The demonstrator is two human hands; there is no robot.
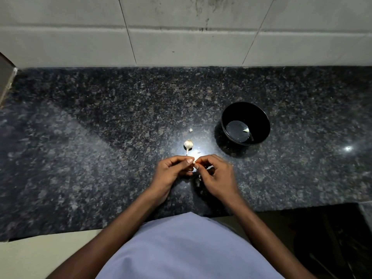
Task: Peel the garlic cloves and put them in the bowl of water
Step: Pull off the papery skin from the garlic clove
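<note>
Together, left hand (173,168) and right hand (216,172) pinch a pale, half-hidden garlic clove (194,161).

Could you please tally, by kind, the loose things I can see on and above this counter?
Garlic bulb: 1
Garlic cloves: 2, one in the bowl's water, one held by both hands
Black bowl: 1
Skin scraps: at least 1
Total: 5

A dark speckled stone desk (100,121) fills the middle of the frame. Pale wall tiles (181,27) run across the top. A bright light spot (347,148) shines at the right.
</note>
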